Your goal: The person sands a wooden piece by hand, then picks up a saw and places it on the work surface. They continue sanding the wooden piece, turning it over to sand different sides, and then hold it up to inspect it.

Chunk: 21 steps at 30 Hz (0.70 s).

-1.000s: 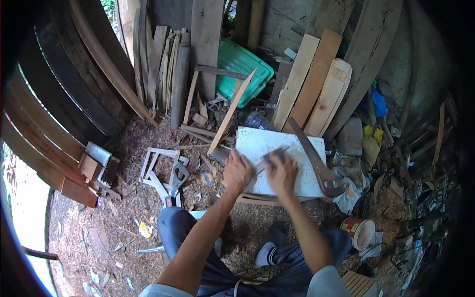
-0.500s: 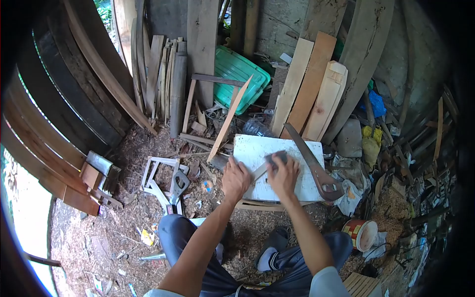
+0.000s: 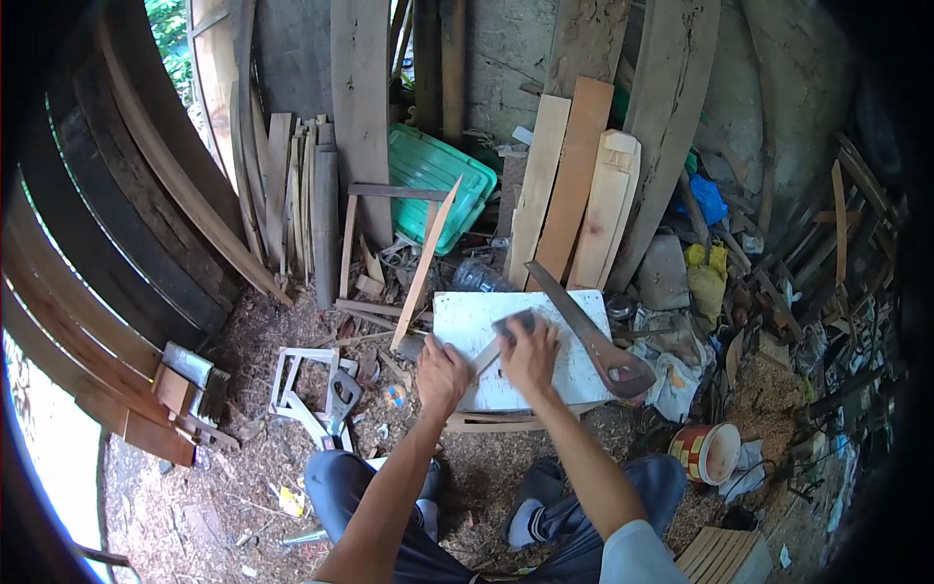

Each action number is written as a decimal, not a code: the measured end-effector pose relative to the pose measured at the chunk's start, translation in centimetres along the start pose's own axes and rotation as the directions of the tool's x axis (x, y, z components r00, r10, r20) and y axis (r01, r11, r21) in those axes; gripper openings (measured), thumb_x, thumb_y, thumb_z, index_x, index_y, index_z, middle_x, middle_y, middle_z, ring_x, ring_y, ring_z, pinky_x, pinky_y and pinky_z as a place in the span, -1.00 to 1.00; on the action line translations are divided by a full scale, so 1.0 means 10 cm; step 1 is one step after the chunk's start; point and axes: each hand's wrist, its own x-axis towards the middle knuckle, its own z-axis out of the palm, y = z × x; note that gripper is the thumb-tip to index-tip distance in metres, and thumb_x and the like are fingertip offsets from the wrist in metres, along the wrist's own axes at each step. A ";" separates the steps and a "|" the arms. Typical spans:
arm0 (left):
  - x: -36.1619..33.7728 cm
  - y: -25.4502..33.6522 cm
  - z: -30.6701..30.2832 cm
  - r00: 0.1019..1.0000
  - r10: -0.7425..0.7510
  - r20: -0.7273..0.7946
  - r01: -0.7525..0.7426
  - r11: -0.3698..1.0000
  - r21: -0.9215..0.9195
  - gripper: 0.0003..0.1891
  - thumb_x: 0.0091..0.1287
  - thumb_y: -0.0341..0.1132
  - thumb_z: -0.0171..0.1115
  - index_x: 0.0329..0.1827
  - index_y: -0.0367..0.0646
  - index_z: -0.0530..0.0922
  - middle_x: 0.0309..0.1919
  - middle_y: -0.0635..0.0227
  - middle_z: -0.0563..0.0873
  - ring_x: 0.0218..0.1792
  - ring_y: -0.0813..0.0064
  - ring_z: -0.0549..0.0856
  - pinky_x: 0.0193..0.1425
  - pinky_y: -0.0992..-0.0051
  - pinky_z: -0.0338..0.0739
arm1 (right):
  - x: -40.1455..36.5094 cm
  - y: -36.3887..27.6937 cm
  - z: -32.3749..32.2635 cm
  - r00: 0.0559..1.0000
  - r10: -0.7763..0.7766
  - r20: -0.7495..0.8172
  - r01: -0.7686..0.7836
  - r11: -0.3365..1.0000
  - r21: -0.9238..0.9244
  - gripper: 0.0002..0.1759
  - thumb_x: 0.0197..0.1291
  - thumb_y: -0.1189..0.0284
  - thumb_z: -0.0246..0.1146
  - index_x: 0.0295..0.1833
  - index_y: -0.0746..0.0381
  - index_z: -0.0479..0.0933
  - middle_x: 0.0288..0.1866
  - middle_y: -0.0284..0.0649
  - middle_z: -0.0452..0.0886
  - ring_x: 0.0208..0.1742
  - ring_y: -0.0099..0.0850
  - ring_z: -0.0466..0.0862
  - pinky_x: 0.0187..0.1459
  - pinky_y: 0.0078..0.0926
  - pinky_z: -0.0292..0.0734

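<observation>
A low white board with worn, speckled paint lies in front of me. At its left edge my left hand is closed on the near end of a narrow, pale flat strip. My right hand curls over a dark grey block, which is at the strip's far end. The fingers partly hide the block, so its exact kind does not show. A handsaw with a wooden handle lies slantwise across the board's right side.
A white angular frame and another handsaw lie on the shavings-covered ground to the left. Behind the board are a clear plastic bottle, a green crate and leaning planks. A paint bucket stands at the right.
The whole view has shifted, so the scene sits lower and further left. Against the board, my right hand and the dark block have moved slightly away from me; my left hand stays nearly in place.
</observation>
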 end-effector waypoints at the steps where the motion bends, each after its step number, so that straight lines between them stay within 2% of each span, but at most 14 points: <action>1: 0.01 -0.16 0.12 0.994 0.106 0.007 -0.106 0.986 0.128 -0.54 0.49 -0.20 -0.09 0.20 -0.49 0.37 0.05 -0.31 0.62 0.09 -0.21 0.59 0.24 0.04 0.47 | -0.22 -0.10 0.00 0.999 -0.047 -0.003 0.047 0.998 0.035 -0.62 0.19 0.21 0.39 0.12 0.00 0.64 0.32 0.12 0.43 0.29 0.09 0.39 0.21 0.18 0.29; 3: 0.02 -0.15 0.10 0.992 0.124 0.010 -0.124 0.985 0.120 -0.56 0.49 -0.20 -0.09 0.17 -0.48 0.38 0.03 -0.30 0.62 0.07 -0.21 0.59 0.23 0.03 0.47 | -0.47 -0.24 -0.14 0.995 -0.100 -0.002 0.100 0.992 0.073 -0.62 0.17 0.23 0.41 0.11 0.02 0.64 0.33 0.12 0.43 0.30 0.09 0.39 0.21 0.18 0.30; 5: 0.01 -0.16 0.07 0.988 0.150 0.030 -0.153 0.980 0.125 -0.58 0.49 -0.21 -0.08 0.13 -0.47 0.39 0.01 -0.29 0.63 0.06 -0.21 0.60 0.22 0.03 0.47 | -0.61 -0.30 -0.23 0.988 -0.129 0.086 0.125 0.991 0.055 -0.62 0.22 0.19 0.36 0.13 0.01 0.64 0.32 0.10 0.42 0.30 0.09 0.38 0.18 0.18 0.28; 6: 0.01 -0.16 0.05 0.976 0.213 0.040 -0.217 0.961 0.172 -0.60 0.49 -0.21 -0.08 0.10 -0.46 0.39 -0.01 -0.28 0.63 0.04 -0.21 0.60 0.20 0.03 0.48 | -0.53 -0.23 -0.24 0.986 -0.151 0.076 0.146 0.987 0.073 -0.60 0.20 0.19 0.39 0.14 0.00 0.64 0.33 0.04 0.43 0.29 0.05 0.40 0.16 0.16 0.28; 7: 0.01 -0.18 0.04 0.960 0.273 0.058 -0.279 0.935 0.217 -0.62 0.49 -0.22 -0.08 0.07 -0.45 0.40 -0.03 -0.27 0.64 0.02 -0.21 0.60 0.19 0.03 0.49 | -0.39 -0.15 -0.18 0.991 -0.121 0.051 0.118 0.991 0.058 -0.60 0.18 0.19 0.40 0.14 0.00 0.64 0.33 0.01 0.44 0.29 0.03 0.40 0.17 0.15 0.27; 8: 0.00 -0.19 0.06 0.960 0.271 0.072 -0.280 0.934 0.222 -0.62 0.49 -0.22 -0.08 0.07 -0.45 0.40 -0.03 -0.27 0.64 0.02 -0.21 0.60 0.19 0.03 0.49 | -0.23 -0.07 -0.12 0.995 -0.091 0.030 0.090 0.995 0.039 -0.59 0.17 0.19 0.41 0.14 0.00 0.64 0.33 -0.02 0.45 0.29 0.02 0.40 0.19 0.14 0.26; 10: 0.02 -0.17 0.10 0.989 0.150 0.001 -0.149 0.982 0.116 -0.61 0.49 -0.23 -0.07 0.10 -0.48 0.39 -0.04 -0.27 0.64 0.02 -0.20 0.60 0.18 0.05 0.49 | 0.10 0.04 -0.11 0.999 -0.006 0.043 0.005 1.000 0.010 -0.58 0.15 0.20 0.43 0.13 0.00 0.64 0.33 -0.04 0.46 0.30 0.01 0.40 0.22 0.18 0.25; 11: 0.01 -0.14 0.08 0.992 0.122 0.017 -0.123 0.985 0.119 -0.59 0.49 -0.22 -0.09 0.12 -0.49 0.39 -0.03 -0.27 0.64 0.04 -0.20 0.59 0.20 0.07 0.48 | 0.21 0.06 -0.06 0.999 0.012 0.034 -0.011 1.000 -0.010 -0.59 0.15 0.20 0.43 0.13 0.01 0.64 0.32 0.02 0.46 0.30 0.04 0.40 0.23 0.22 0.27; 12: 0.01 -0.16 0.10 0.993 0.114 0.007 -0.114 0.987 0.114 -0.59 0.49 -0.22 -0.09 0.12 -0.49 0.39 -0.03 -0.27 0.64 0.04 -0.20 0.59 0.20 0.07 0.48 | 0.24 0.04 -0.05 0.999 -0.002 0.036 0.002 1.000 -0.011 -0.59 0.15 0.20 0.43 0.13 0.01 0.64 0.32 0.02 0.46 0.30 0.04 0.40 0.23 0.22 0.27; 14: 0.01 -0.19 0.14 0.986 0.168 -0.012 -0.165 0.976 0.142 -0.54 0.50 -0.21 -0.09 0.20 -0.52 0.37 -0.01 -0.26 0.63 0.07 -0.18 0.59 0.22 0.09 0.48 | 0.22 -0.05 0.00 0.995 0.092 0.034 -0.091 0.995 -0.042 -0.57 0.16 0.20 0.42 0.14 0.02 0.64 0.32 0.09 0.44 0.29 0.07 0.39 0.21 0.24 0.28; 16: 0.01 -0.21 0.18 0.994 0.108 -0.015 -0.105 0.986 0.133 -0.49 0.50 -0.20 -0.09 0.27 -0.54 0.34 0.01 -0.25 0.63 0.09 -0.17 0.59 0.25 0.12 0.48 | -0.01 -0.07 0.02 1.000 0.025 -0.001 -0.025 1.000 -0.008 -0.56 0.16 0.19 0.42 0.16 0.02 0.63 0.33 0.13 0.43 0.29 0.11 0.38 0.20 0.24 0.29; 18: 0.03 -0.31 0.29 0.980 0.189 -0.056 -0.178 0.971 0.163 -0.46 0.49 -0.20 -0.07 0.32 -0.55 0.32 0.00 -0.23 0.64 0.10 -0.16 0.59 0.26 0.14 0.48 | -0.32 -0.14 -0.01 0.996 -0.088 -0.005 0.088 0.994 0.057 -0.55 0.16 0.20 0.42 0.18 0.00 0.63 0.34 0.12 0.42 0.29 0.11 0.38 0.19 0.22 0.29; 20: 0.00 -0.26 0.19 0.964 0.247 -0.099 -0.226 0.956 0.185 -0.50 0.48 -0.22 -0.06 0.28 -0.53 0.35 -0.03 -0.21 0.64 0.10 -0.17 0.58 0.25 0.13 0.48 | -0.50 -0.21 -0.18 0.994 -0.107 0.039 0.104 0.992 0.065 -0.55 0.15 0.20 0.42 0.18 0.00 0.63 0.33 0.10 0.43 0.29 0.10 0.39 0.18 0.21 0.29; 21: -0.04 -0.11 -0.01 0.958 0.287 0.026 -0.283 0.917 0.283 -0.51 0.48 -0.23 -0.05 0.25 -0.53 0.35 -0.04 -0.22 0.64 0.09 -0.17 0.59 0.24 0.12 0.48 | -0.54 -0.22 -0.22 0.990 -0.116 0.079 0.110 0.991 0.070 -0.55 0.15 0.21 0.42 0.18 0.00 0.63 0.33 0.08 0.44 0.29 0.09 0.39 0.17 0.21 0.29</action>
